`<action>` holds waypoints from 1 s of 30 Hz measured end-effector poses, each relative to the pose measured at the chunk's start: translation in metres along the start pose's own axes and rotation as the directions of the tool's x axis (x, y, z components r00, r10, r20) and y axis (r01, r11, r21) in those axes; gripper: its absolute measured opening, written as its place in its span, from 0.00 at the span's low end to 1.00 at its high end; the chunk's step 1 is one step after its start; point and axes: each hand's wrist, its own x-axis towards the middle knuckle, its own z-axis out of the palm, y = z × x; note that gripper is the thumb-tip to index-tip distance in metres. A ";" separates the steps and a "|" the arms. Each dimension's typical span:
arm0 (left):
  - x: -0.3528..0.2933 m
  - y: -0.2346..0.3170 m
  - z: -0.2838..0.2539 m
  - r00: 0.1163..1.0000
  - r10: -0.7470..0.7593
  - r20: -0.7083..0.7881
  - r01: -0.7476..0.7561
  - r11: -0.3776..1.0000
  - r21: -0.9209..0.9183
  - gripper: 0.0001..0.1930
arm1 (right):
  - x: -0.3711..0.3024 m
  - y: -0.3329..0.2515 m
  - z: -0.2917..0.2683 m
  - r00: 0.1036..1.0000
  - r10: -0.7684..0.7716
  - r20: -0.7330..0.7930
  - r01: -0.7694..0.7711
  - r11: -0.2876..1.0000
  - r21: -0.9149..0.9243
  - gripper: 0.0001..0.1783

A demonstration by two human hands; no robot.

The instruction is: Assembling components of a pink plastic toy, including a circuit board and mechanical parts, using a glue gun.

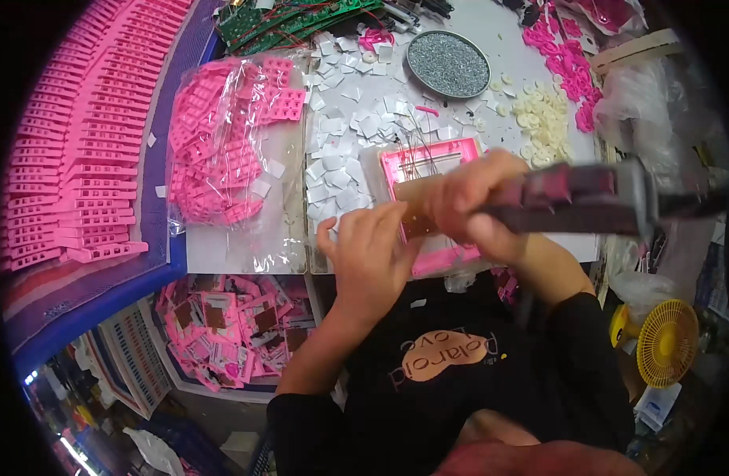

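Right hand (475, 198) clamps its fingers on a blurred dark-and-pink elongated tool (575, 190), likely for control, above the pink rectangular plastic housing (437, 151) beneath them on the white worktop (511, 51), left hand (372, 246) at its left side, seemingly steadying it, grip can't tell.

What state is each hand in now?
Left hand: partly curled at the pink rectangular plastic frame; grip cannot be told.
Right hand: closed around a dark, elongated handheld tool, motion-blurred.
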 end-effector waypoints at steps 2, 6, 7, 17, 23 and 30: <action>-0.003 -0.007 -0.002 1.000 -0.009 -0.024 0.009 1.000 -0.012 0.14 | 0.006 0.007 -0.003 0.997 0.047 -0.066 -0.054 0.993 -0.105 0.11; -0.016 -0.020 -0.006 0.991 -0.084 -0.101 0.083 0.996 -0.017 0.13 | 0.015 0.027 -0.002 0.989 0.130 -0.072 -0.137 0.984 -0.111 0.13; -0.016 -0.020 -0.007 0.992 -0.081 -0.094 0.080 0.997 -0.017 0.12 | 0.015 0.030 -0.004 0.987 0.149 -0.055 -0.155 0.981 -0.118 0.13; -0.018 -0.014 -0.012 0.997 -0.005 -0.074 0.004 1.000 -0.012 0.09 | 0.027 0.030 -0.009 0.984 0.121 0.129 -0.004 0.742 -0.670 0.10; -0.019 0.016 -0.001 0.981 0.143 0.128 -0.129 0.986 -0.109 0.11 | 0.031 0.010 -0.020 0.969 0.228 -0.099 -0.244 0.946 -0.212 0.23; -0.003 0.028 0.020 0.935 0.057 0.349 0.016 0.979 -0.204 0.09 | -0.011 -0.029 -0.038 1.000 -0.014 -0.027 -0.016 0.526 -0.851 0.46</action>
